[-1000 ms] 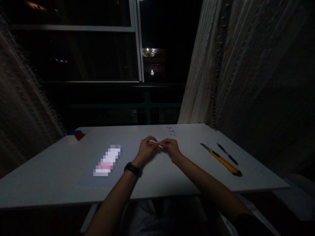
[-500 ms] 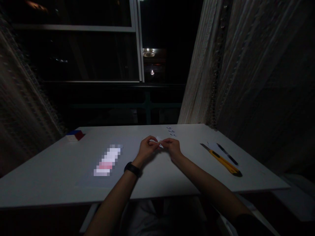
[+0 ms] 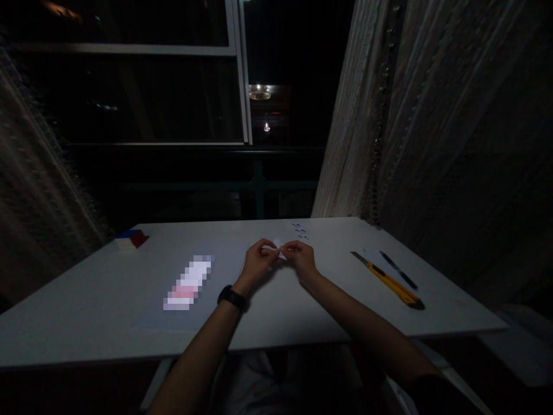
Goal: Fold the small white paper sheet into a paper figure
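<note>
A small white piece of paper [image 3: 277, 244] is pinched between my two hands over the middle of the table. My left hand [image 3: 259, 259], with a dark watch [image 3: 233, 297] at its wrist, grips it between thumb and forefinger. From the other side my right hand [image 3: 302, 258] pinches the same paper, its fingertips almost meeting the left ones. The fingers partly cover the paper, so its full shape is hidden. Just beyond the hands lie several small pieces with dark marks [image 3: 301, 231].
A yellow utility knife [image 3: 393, 285] with its blade out lies at right, beside a black pen [image 3: 398, 270]. On the left are a pale sheet [image 3: 151, 317] under a bright pixelated patch and a red, white and blue cube [image 3: 131, 240]. The white table [image 3: 294, 323] stands before a dark window.
Both hands keep their pinch on the paper and have barely shifted. The view has moved very slightly; the things on the table lie where they were.
</note>
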Action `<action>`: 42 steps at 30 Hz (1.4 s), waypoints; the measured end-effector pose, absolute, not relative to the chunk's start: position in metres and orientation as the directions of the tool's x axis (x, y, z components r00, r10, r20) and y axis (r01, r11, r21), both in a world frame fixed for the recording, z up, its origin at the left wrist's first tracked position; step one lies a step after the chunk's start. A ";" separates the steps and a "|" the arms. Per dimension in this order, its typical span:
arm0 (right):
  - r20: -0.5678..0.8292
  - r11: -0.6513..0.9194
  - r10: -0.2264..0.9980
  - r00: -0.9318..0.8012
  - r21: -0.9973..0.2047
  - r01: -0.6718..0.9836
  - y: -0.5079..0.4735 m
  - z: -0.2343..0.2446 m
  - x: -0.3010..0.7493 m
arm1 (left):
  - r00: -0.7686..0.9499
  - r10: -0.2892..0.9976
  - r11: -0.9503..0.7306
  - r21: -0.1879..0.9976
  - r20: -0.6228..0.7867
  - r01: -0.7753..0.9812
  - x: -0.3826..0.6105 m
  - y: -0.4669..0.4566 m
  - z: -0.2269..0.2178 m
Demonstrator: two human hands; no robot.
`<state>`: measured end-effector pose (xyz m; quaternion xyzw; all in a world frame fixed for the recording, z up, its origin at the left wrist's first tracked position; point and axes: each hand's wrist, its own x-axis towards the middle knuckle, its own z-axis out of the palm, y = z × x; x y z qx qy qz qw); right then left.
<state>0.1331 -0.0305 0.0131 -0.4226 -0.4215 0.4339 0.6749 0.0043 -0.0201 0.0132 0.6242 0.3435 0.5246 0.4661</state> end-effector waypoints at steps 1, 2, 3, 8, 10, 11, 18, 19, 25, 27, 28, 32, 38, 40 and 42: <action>0.212 0.275 0.938 0.275 -0.937 -0.215 -0.030 0.012 0.134 | 0.225 0.911 -0.341 0.938 0.346 -0.062 0.004 -0.020 0.014; 0.221 0.282 0.934 0.280 -0.938 -0.203 -0.029 0.011 0.134 | 0.236 0.905 -0.350 0.935 0.354 -0.062 0.004 -0.021 0.014; 0.228 0.288 0.933 0.278 -0.937 -0.196 -0.028 0.010 0.135 | 0.244 0.901 -0.355 0.933 0.359 -0.059 0.004 -0.021 0.015; 0.281 0.320 0.938 0.204 -0.928 -0.193 -0.025 0.006 0.138 | 0.191 0.929 -0.321 0.947 0.317 -0.005 0.005 -0.022 0.018; 0.324 0.352 0.929 0.180 -0.922 -0.162 -0.024 0.006 0.140 | 0.181 0.927 -0.332 0.943 0.328 -0.013 0.004 -0.020 0.018; 0.343 0.366 0.925 0.161 -0.920 -0.142 -0.024 0.007 0.142 | 0.177 0.924 -0.342 0.940 0.340 -0.018 0.004 -0.019 0.017; 0.377 0.374 0.926 -0.013 -0.923 -0.088 -0.024 0.010 0.154 | 0.158 0.919 -0.357 0.933 0.361 -0.055 -0.002 -0.015 0.019; 0.379 0.375 0.925 -0.023 -0.923 -0.084 -0.024 0.010 0.155 | 0.155 0.919 -0.358 0.932 0.363 -0.060 -0.002 -0.015 0.019; 0.361 0.361 0.932 0.016 -0.928 -0.091 -0.025 0.013 0.152 | 0.157 0.902 -0.401 0.915 0.402 -0.041 -0.001 -0.016 0.018; 0.361 0.363 0.931 0.049 -0.928 -0.079 -0.025 0.013 0.150 | 0.156 0.898 -0.412 0.911 0.412 -0.032 -0.001 -0.016 0.019; 0.359 0.363 0.931 0.063 -0.928 -0.080 -0.025 0.012 0.150 | 0.154 0.897 -0.415 0.909 0.414 -0.031 0.000 -0.017 0.019; 0.334 0.343 0.939 0.089 -0.931 -0.127 -0.023 0.007 0.148 | 0.140 0.897 -0.420 0.907 0.418 -0.021 0.001 -0.019 0.020; 0.306 0.324 0.945 0.119 -0.924 -0.202 -0.021 0.004 0.142 | 0.134 0.915 -0.371 0.924 0.381 -0.096 0.001 -0.019 0.019; 0.307 0.329 0.943 0.133 -0.923 -0.200 -0.022 0.005 0.141 | 0.132 0.924 -0.347 0.932 0.358 -0.103 0.001 -0.019 0.019; 0.308 0.333 0.940 0.148 -0.924 -0.187 -0.023 0.005 0.141 | 0.152 0.933 -0.314 0.945 0.325 -0.094 0.001 -0.019 0.020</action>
